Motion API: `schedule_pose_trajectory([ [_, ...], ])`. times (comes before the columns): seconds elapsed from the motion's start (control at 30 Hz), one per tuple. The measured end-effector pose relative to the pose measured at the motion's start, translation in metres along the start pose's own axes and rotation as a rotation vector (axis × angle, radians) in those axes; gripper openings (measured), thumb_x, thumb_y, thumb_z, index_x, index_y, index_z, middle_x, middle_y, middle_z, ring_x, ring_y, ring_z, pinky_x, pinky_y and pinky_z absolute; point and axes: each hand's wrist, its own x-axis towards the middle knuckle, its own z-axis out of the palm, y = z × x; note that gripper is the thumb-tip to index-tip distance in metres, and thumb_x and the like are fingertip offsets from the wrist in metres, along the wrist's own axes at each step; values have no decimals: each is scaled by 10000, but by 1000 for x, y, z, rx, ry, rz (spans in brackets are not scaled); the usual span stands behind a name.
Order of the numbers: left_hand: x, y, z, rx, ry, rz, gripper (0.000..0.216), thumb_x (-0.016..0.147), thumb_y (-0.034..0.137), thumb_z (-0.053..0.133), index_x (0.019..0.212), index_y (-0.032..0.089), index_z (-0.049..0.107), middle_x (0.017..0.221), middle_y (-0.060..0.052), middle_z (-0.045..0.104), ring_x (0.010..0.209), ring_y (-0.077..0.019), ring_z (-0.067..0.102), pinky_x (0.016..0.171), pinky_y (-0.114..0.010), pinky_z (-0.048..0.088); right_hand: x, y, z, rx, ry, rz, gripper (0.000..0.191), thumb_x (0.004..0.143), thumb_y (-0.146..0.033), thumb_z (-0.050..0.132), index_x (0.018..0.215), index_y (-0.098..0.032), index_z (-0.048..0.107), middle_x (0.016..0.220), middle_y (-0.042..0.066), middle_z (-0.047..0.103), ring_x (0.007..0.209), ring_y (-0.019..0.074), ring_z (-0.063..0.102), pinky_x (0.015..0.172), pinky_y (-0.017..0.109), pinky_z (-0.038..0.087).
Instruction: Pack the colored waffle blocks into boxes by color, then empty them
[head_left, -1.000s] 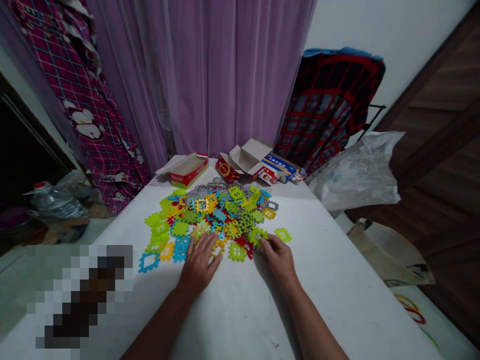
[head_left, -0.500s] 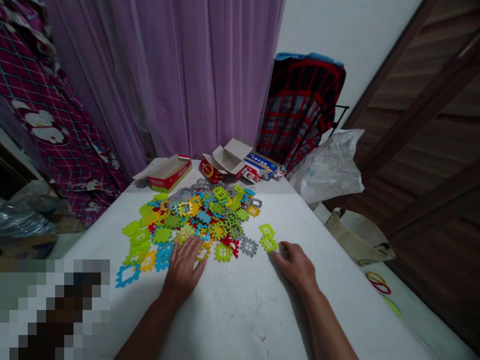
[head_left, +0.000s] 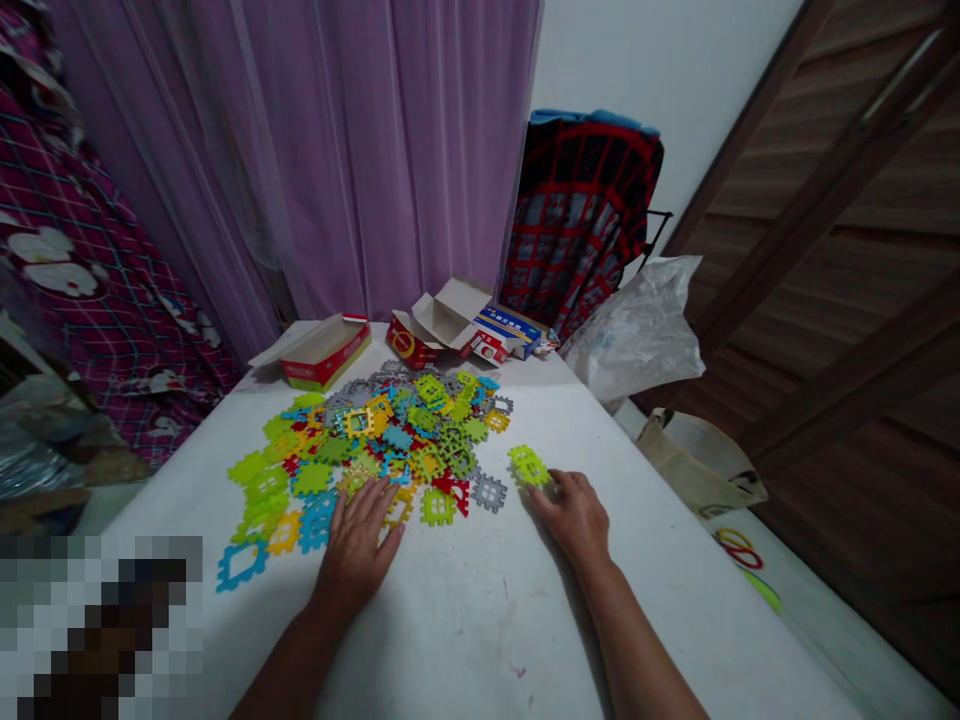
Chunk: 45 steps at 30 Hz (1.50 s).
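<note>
My left hand (head_left: 360,545) lies palm down, open, its fingers slightly spread over the near edge of a heap of plastic interlocking tiles (head_left: 397,437). The tiles are notched squares in green, blue, yellow, red and grey, some with window cut-outs. Right of the heap, my right hand (head_left: 574,515) has thumb and fingers around the near right edge of a lime-green interlocking tile (head_left: 529,466). Whether this is one tile or two overlapping ones, I cannot tell. Between the hands lie a grey window tile (head_left: 489,492) and a green tile (head_left: 437,507).
At the back of the white table (head_left: 465,620) stand an open red-and-green box (head_left: 330,358), an open red box (head_left: 412,345) and a blue box (head_left: 511,328). A clear plastic bag (head_left: 637,325) hangs at the right edge, above a beige bag (head_left: 697,460). Purple curtains (head_left: 390,160) hang behind.
My right hand has moved slightly forward relative to the table. The lime-green pieces, spread out lengthwise before, now take up a shorter, more compact area. My left hand stays in place; the view has shifted.
</note>
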Motion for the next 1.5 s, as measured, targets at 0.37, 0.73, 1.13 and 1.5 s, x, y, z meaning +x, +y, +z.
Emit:
schedule_pose_trajectory([
  [0.37,-1,-2,2,-16,4,-2,476,906,362,472,1366,245,498,1376,-87,566,1306,-267,487,1172,-506,221,24,-10,14,-72,20,10,423,824,-504,566,1100,-203,676,1029,75,638,922,205,584,744,292,420],
  [0.73,-1,-1,2,-5,4,-6,471,904,359,463,1360,247,503,1370,-93,571,1300,-264,493,1172,-503,216,25,-20,8,-191,-22,11,482,824,-543,551,1094,-163,672,1001,133,638,920,261,595,745,348,438],
  [1.13,1,0,0,8,-2,15,441,917,356,455,1330,213,517,1380,-90,561,1309,-264,479,1169,-498,220,26,-19,13,-205,-8,30,462,818,-520,558,1066,-145,667,987,134,640,922,268,594,738,344,432],
  [1.5,2,4,-4,4,-43,6,451,912,355,462,1330,198,523,1388,-102,552,1313,-275,472,1161,-530,224,-11,-51,4,200,71,-529,283,851,-367,562,1056,-215,684,1082,95,612,1017,232,535,873,360,406],
])
